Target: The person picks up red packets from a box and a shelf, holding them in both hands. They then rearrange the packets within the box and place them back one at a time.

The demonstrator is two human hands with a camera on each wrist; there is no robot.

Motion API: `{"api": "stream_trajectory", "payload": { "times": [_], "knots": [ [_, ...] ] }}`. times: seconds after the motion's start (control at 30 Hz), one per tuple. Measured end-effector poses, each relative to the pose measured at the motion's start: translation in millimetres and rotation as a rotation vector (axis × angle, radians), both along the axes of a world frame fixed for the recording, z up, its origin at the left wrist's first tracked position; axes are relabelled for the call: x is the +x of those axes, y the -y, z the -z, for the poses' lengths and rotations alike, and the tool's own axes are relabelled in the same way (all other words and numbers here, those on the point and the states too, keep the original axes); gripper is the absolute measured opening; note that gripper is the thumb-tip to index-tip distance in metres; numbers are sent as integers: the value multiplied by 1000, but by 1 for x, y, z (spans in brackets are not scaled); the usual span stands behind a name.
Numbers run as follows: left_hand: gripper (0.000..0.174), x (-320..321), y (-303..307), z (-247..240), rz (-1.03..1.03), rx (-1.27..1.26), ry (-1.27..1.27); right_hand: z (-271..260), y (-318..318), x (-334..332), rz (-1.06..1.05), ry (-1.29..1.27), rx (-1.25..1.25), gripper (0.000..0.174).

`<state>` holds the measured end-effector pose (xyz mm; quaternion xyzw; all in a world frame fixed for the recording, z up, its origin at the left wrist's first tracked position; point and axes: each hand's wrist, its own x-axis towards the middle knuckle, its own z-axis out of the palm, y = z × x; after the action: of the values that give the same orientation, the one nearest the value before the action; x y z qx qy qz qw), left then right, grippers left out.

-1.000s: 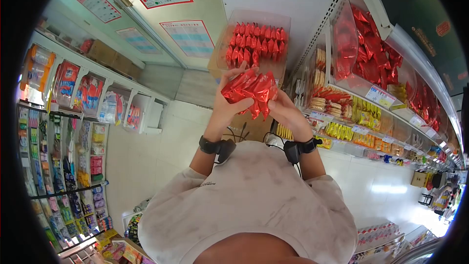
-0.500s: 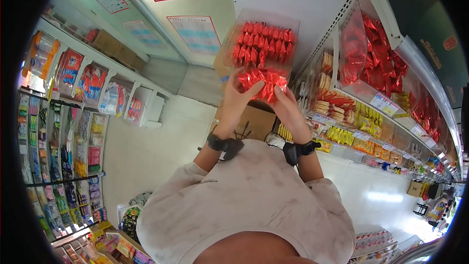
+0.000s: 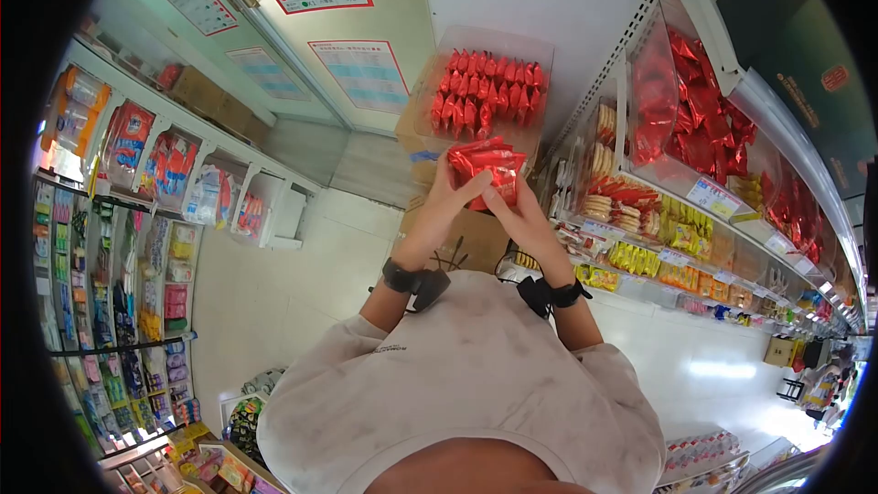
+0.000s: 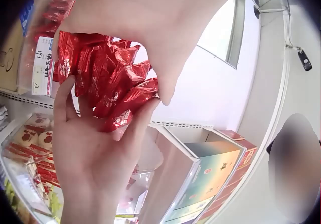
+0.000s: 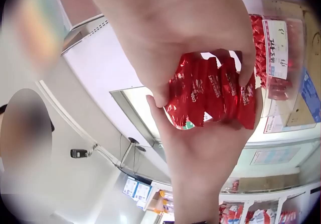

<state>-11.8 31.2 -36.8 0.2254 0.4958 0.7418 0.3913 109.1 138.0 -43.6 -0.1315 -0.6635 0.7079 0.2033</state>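
Observation:
Several shiny red packets [image 3: 489, 167] are held in a row between both hands, near the chest-side edge of a clear bin. The left hand [image 3: 443, 210] grips their left end, thumb across the near side. Around the right end curl the fingers of the right hand [image 3: 526, 220]. In the left wrist view the packets [image 4: 108, 78] stand side by side between the two palms; the right wrist view shows the packets [image 5: 213, 91] pressed together, with printed lettering. Beyond the hands, the clear bin [image 3: 547, 59] contains rows of similar red packets [image 3: 489, 82].
A cardboard box [image 3: 476, 233] lies below the hands. To the right rise shelves [image 3: 677, 178] of red, yellow and orange packets. At the left stand a white rack [image 3: 174, 151] and hanging goods [image 3: 110, 293]. Printed sheets [image 3: 361, 73] hang on the door ahead.
Both hands and the packets first moved toward the bin, then back slightly toward the body. The packets now sit closer together, and the bin's rows show more fully.

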Motion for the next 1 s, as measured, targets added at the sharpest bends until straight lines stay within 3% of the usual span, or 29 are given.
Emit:
{"api": "stream_trajectory", "payload": {
  "times": [0.27, 0.37, 0.47, 0.57, 0.67, 0.87, 1.0],
  "knots": [
    [65, 4, 1, 4, -36, -24, 90, -1, 2, 0, -23, 14, 118, 50],
    [63, 0, 2, 10, -66, -15, 115, -1, 2, 0, -32, 4, -6, 51],
    [67, -3, 2, 7, -69, 2, 58, 2, 1, -1, -27, -14, -119, 56],
    [68, -2, 4, -1, -85, -12, 58, 3, -3, -5, 4, -45, -41, 62],
    [59, -3, 4, 9, -96, -55, 73, 7, -4, -10, 7, -69, -159, 67],
    [56, -6, 2, 20, 82, 90, 237, 6, -3, -15, 29, -60, -168, 73],
    [53, 4, 6, 2, 64, 5, 153, 1, -1, -9, 95, 59, 55, 84]
  ]
}}
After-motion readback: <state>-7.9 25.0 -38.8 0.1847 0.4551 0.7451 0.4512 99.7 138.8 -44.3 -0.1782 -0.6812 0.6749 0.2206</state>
